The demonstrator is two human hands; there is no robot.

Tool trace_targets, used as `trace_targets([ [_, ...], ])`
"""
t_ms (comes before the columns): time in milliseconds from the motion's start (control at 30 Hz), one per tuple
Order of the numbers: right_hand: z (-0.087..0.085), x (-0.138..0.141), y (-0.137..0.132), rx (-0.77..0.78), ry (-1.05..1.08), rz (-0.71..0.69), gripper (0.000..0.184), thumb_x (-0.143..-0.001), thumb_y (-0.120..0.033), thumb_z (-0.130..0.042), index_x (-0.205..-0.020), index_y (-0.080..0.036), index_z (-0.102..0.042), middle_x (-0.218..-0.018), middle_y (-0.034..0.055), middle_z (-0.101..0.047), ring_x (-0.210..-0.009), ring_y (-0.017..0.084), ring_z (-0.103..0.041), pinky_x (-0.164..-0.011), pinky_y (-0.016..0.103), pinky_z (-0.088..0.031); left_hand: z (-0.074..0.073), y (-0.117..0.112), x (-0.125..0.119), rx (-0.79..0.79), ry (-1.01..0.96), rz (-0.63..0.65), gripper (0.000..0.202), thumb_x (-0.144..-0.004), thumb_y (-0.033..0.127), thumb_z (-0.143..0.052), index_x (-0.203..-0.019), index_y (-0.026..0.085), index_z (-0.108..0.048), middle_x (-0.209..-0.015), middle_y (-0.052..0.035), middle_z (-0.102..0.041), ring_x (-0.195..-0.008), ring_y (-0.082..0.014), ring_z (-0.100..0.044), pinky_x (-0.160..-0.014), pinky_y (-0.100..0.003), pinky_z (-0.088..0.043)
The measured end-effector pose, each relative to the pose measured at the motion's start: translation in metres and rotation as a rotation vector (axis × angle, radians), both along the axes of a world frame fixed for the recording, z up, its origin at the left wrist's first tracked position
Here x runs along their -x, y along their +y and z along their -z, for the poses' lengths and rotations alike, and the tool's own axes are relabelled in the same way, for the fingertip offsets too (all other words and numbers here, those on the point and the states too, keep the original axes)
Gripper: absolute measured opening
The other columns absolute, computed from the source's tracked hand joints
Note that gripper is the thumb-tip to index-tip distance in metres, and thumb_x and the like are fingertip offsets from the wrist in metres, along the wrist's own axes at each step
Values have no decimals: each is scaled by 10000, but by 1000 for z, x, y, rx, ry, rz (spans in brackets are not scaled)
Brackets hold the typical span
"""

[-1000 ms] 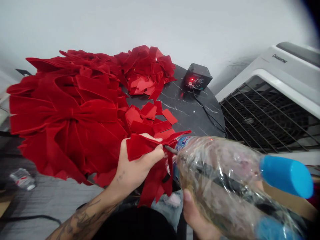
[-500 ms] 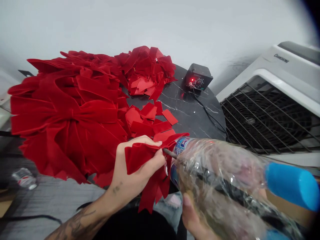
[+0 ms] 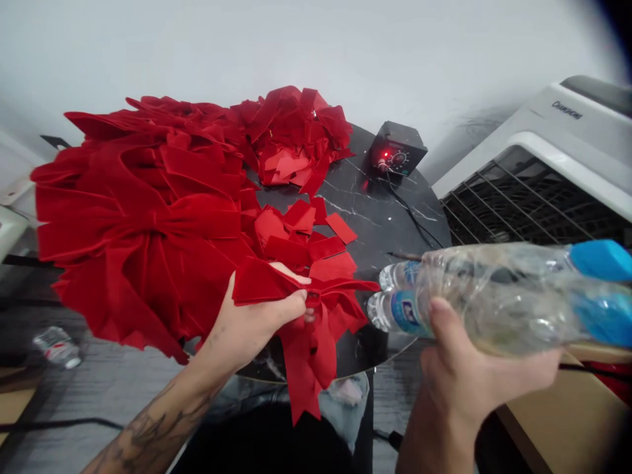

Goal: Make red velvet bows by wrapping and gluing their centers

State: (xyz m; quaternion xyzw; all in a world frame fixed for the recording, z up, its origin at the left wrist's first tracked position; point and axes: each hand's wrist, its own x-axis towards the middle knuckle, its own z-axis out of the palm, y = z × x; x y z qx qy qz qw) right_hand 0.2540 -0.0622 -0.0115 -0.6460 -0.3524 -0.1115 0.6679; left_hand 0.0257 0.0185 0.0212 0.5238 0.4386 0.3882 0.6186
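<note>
My left hand (image 3: 249, 322) pinches a red velvet bow (image 3: 316, 316) at its middle, and the bow's tails hang over the front edge of the black marble table (image 3: 375, 217). My right hand (image 3: 471, 375) is wrapped round a bundle of clear plastic bottles (image 3: 498, 296) with blue ends, held level to the right of the bow. A thin dark metal tip (image 3: 402, 256) sticks out of the bundle toward the bow, a short way off from it.
A big heap of finished red bows (image 3: 143, 210) covers the table's left. More red pieces (image 3: 296, 138) and small cut strips (image 3: 311, 230) lie behind. A black dial box (image 3: 397, 149) with a red light sits at the back, a white cooler (image 3: 543, 171) stands right.
The bottle bundle with its metal tip has drawn back from the bow's centre to the right and now lies level. My left hand has lowered the bow slightly.
</note>
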Motion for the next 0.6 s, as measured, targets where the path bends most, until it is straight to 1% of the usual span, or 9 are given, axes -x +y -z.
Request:
trace_targets([
  [100,-17,-17,28,-12,-64,33,1005,-634,-361,-1008,-1491,-60,-578,-1444,171,-700,-1338,428,-687,-1190,654,-514,-2,-4,3,35,-46,59,111,-876,191,-742,-814,207,-833,-712,-43,-796,-654,-219,-763,-645,-309,-627],
  [167,-23,-19,35,31,-73,-22,1023,-637,-356,-1005,-1529,-118,-564,-1483,139,-672,-1375,401,-664,-1215,640,-497,-4,-6,5,44,-46,68,127,-885,211,-746,-791,206,-832,-715,-44,-802,-668,-216,-767,-666,-308,-631],
  [267,-29,-10,29,76,-44,-131,1064,-704,-314,-995,-1631,-194,-487,-1618,124,-570,-1511,388,-560,-1278,608,-454,-6,-8,10,103,-29,73,161,-896,257,-773,-749,203,-811,-715,-50,-808,-682,-224,-781,-702,-327,-652],
  [367,-29,2,12,119,74,-248,1152,-807,-295,-952,-1745,-235,-287,-1775,129,-384,-1627,394,-424,-1324,618,-397,-7,-6,15,194,-46,55,99,-874,286,-840,-914,197,-824,-747,-43,-820,-668,-224,-785,-687,-339,-666],
  [433,-24,11,-2,168,181,-281,1272,-835,-321,-936,-1787,-274,-92,-1859,113,-175,-1695,389,-278,-1347,653,-332,-8,-4,17,247,-82,65,233,-861,283,-876,-1062,200,-796,-764,-24,-821,-664,-220,-789,-677,-341,-675],
  [467,-21,17,-8,192,227,-278,1287,-849,-335,-926,-1788,-284,-47,-1870,109,-120,-1709,385,-231,-1350,672,-307,-9,-3,17,261,-99,74,299,-858,282,-888,-1124,202,-776,-767,-14,-818,-659,-218,-791,-667,-339,-678],
  [500,-18,24,-15,202,254,-255,1242,-870,-342,-908,-1788,-281,-74,-1868,115,-134,-1709,386,-232,-1341,689,-313,-9,-3,17,266,-109,82,362,-857,284,-898,-1180,205,-757,-762,-4,-813,-644,-217,-791,-648,-335,-678],
  [533,-16,33,-21,190,253,-208,1139,-888,-336,-892,-1778,-269,-183,-1844,133,-230,-1684,395,-304,-1311,701,-366,-10,-2,18,263,-106,88,419,-857,289,-904,-1234,206,-741,-762,0,-812,-636,-219,-793,-634,-333,-678],
  [600,-16,55,-35,116,184,-62,789,-911,-277,-865,-1629,-237,-540,-1629,160,-564,-1497,394,-574,-1187,657,-528,-10,-2,20,241,-82,105,500,-866,302,-900,-1319,203,-714,-757,-4,-810,-621,-223,-792,-614,-330,-675],
])
